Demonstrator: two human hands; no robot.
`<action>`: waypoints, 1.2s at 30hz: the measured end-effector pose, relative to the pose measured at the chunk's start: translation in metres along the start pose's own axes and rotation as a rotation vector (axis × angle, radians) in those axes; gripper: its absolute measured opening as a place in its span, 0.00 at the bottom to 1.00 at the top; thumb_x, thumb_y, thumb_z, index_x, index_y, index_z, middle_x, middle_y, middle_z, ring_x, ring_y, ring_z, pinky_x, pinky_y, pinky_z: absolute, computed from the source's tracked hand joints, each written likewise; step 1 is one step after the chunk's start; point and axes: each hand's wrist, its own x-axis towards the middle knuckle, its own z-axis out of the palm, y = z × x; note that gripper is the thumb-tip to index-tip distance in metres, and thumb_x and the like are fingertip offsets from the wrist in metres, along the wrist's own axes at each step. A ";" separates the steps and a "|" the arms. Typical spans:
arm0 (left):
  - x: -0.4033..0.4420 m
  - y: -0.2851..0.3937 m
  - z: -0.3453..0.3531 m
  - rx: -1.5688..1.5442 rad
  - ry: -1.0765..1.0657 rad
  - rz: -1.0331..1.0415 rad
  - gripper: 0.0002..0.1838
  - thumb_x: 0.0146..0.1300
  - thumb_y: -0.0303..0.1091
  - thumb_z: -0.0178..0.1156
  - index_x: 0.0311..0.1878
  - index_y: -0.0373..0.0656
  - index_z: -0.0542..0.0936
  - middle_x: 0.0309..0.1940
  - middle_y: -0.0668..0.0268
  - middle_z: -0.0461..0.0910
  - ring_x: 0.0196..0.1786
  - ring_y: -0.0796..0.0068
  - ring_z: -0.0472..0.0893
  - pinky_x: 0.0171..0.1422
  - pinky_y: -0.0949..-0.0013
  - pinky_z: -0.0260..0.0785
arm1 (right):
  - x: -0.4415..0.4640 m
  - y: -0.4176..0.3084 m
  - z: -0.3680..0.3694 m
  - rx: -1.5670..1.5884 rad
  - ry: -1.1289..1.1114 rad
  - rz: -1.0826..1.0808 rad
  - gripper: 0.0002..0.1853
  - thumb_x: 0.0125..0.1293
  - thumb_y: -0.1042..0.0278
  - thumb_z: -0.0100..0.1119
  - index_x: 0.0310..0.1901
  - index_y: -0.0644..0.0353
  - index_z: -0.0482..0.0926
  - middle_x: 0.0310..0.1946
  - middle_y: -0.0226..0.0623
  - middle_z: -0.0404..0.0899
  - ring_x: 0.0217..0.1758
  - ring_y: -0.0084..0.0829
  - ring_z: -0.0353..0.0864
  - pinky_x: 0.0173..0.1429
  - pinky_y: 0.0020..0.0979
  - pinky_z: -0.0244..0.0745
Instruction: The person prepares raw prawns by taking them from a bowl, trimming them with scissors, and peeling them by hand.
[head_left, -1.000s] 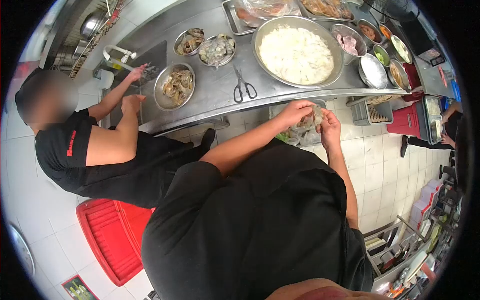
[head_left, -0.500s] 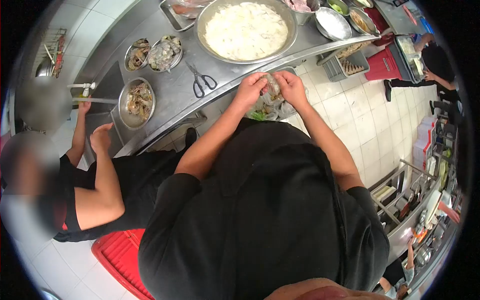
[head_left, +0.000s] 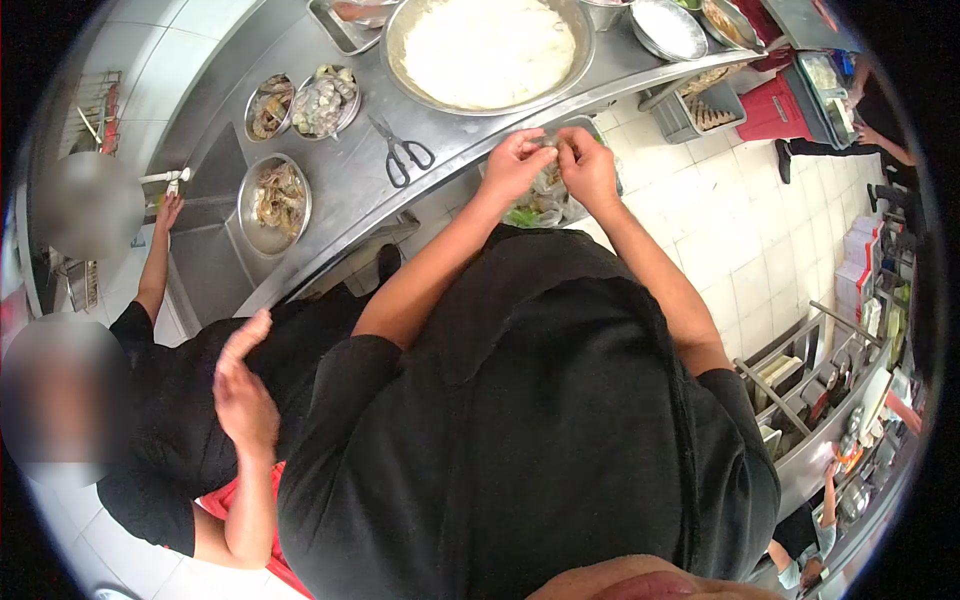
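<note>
My left hand (head_left: 515,165) and my right hand (head_left: 586,168) meet in front of the counter edge, fingers pinched around a small greyish piece, likely a shrimp (head_left: 550,146). Beneath them is a bin lined with clear plastic (head_left: 550,205), with something green inside. On the steel counter (head_left: 345,205) lie open black-handled scissors (head_left: 402,155). Left of them stand a bowl of brownish shrimp (head_left: 278,205), a bowl of grey shrimp (head_left: 325,103) and a smaller bowl of shrimp (head_left: 269,108).
A large basin of pale food (head_left: 488,50) stands on the counter. At the left, a co-worker (head_left: 180,430) is beside the sink (head_left: 205,265), one hand near the faucet. A grey crate (head_left: 703,117) and red bin (head_left: 772,108) are at the right, with other people beyond.
The view has shifted, moving the counter leftward in the frame. My hands have drawn closer together around the piece. The co-worker has turned, with one hand away from the sink.
</note>
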 end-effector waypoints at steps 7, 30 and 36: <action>0.000 -0.004 -0.004 -0.083 0.033 -0.157 0.24 0.60 0.23 0.61 0.61 0.35 0.73 0.32 0.70 0.78 0.34 0.81 0.76 0.38 0.74 0.69 | -0.005 0.020 0.010 0.215 -0.085 0.159 0.06 0.62 0.76 0.59 0.40 0.61 0.82 0.27 0.41 0.84 0.28 0.27 0.83 0.35 0.29 0.77; 0.010 -0.046 -0.020 0.029 0.024 -0.190 0.24 0.58 0.21 0.55 0.61 0.38 0.71 0.37 0.65 0.79 0.34 0.80 0.75 0.37 0.73 0.67 | 0.004 0.050 -0.011 -0.341 -0.152 0.174 0.12 0.57 0.69 0.59 0.41 0.60 0.85 0.39 0.47 0.85 0.47 0.45 0.85 0.53 0.39 0.78; 0.008 -0.031 -0.023 0.024 -0.117 -0.187 0.25 0.57 0.22 0.52 0.61 0.41 0.71 0.39 0.66 0.78 0.36 0.81 0.74 0.38 0.75 0.66 | 0.011 0.008 -0.011 -0.293 -0.294 -0.346 0.14 0.54 0.66 0.63 0.42 0.59 0.86 0.40 0.44 0.86 0.46 0.46 0.83 0.52 0.42 0.78</action>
